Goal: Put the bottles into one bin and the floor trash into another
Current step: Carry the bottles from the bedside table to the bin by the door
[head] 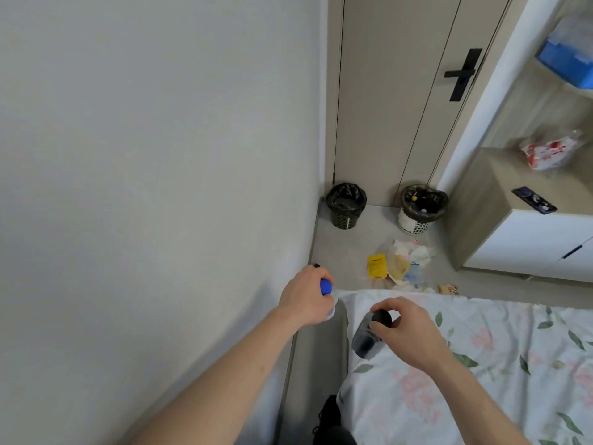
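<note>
Two bottles are getting carried right now: the left hand (306, 295) is wrapping around a clear bottle with a blue cap (328, 292) next to the wall, and the right hand (404, 326) is gripping a dark bottle (369, 337) by its black cap, just over the edge of the bed (481, 364). Best bet imo is walking both over to one bin, probably the white bin (414, 223), since it's looking like it already has stuff inside. That's leaving the black bin (346, 208) for the floor trash (398, 264) piling up between bed and bins, so don't mix them.
</note>
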The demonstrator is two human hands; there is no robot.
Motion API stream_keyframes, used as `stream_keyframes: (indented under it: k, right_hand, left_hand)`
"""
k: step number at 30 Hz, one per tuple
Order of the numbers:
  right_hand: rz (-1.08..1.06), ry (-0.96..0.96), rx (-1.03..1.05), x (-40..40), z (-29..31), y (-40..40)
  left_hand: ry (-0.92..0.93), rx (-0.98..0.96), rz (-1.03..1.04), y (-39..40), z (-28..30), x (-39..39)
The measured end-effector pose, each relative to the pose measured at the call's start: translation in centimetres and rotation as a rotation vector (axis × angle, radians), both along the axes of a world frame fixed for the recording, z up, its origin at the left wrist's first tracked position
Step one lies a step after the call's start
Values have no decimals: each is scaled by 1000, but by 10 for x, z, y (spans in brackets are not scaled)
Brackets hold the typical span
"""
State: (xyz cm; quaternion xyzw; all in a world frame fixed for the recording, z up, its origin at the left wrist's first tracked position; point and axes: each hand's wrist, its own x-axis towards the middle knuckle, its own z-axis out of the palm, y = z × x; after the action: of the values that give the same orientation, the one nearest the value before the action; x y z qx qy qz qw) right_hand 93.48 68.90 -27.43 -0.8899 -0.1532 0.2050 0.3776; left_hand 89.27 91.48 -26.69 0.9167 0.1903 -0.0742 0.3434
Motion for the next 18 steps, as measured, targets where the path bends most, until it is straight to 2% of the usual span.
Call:
stream_keyframes:
  k: [9, 18]
  right_hand:
    - [63, 5, -54, 158, -1, 20]
    - [-10, -52, -45, 279, 1, 28]
  left_hand:
    - [-13, 45, 17, 38, 3, 135]
    - [-36, 56, -78, 54, 2, 271]
